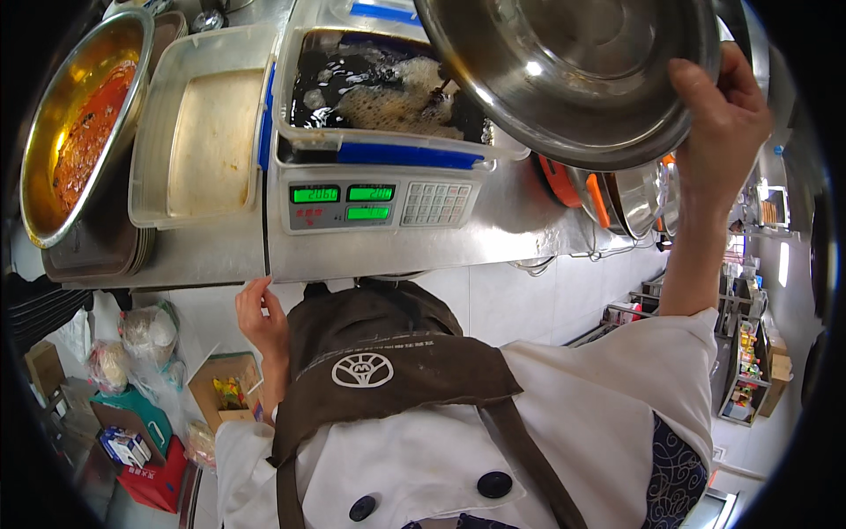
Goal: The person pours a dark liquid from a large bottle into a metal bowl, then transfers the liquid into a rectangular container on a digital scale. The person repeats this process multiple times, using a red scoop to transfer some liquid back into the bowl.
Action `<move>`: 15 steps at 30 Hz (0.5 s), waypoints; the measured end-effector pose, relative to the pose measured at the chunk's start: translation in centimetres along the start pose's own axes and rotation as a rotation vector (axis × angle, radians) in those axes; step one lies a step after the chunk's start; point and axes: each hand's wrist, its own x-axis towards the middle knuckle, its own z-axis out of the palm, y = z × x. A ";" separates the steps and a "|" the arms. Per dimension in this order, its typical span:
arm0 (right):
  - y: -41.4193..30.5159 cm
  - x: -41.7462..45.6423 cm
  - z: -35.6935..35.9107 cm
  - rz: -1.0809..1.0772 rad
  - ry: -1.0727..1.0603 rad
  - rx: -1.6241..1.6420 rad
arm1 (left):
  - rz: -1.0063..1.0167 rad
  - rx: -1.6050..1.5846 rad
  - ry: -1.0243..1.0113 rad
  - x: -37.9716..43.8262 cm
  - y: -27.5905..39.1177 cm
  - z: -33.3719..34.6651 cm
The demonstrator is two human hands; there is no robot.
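My right hand (727,119) grips the rim of a large stainless steel basin (581,86), raised and tilted over a clear plastic container (310,137) with blue clips. Dark liquid (317,79) with tan foam (390,109) fills much of this container. A thin dark streak (444,86) shows between the basin's left edge and the foam. The container rests on a digital scale (377,205) with lit green displays. Low by the counter's front edge, my left hand (262,314) holds nothing, its fingers loosely bent.
Left of the scale stands another plastic container (215,145) with stained walls. A metal bowl of red, oily sauce (92,145) leans above stacked brown trays (99,254). Pots with orange handles (598,198) sit on the steel counter (370,254) at right. Boxes and bags (149,330) lie lower left.
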 end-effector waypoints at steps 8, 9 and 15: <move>-4.2 -1.9 2.5 -0.211 -0.052 -0.278 | -0.008 0.000 -0.005 -0.4 -0.5 0.0; -4.4 -2.1 2.4 -0.266 -0.045 -0.282 | 0.006 -0.008 -0.009 -0.2 -0.3 0.1; -4.4 -4.2 2.7 -0.720 -0.190 -0.447 | 0.047 -0.062 -0.020 0.1 -0.4 0.6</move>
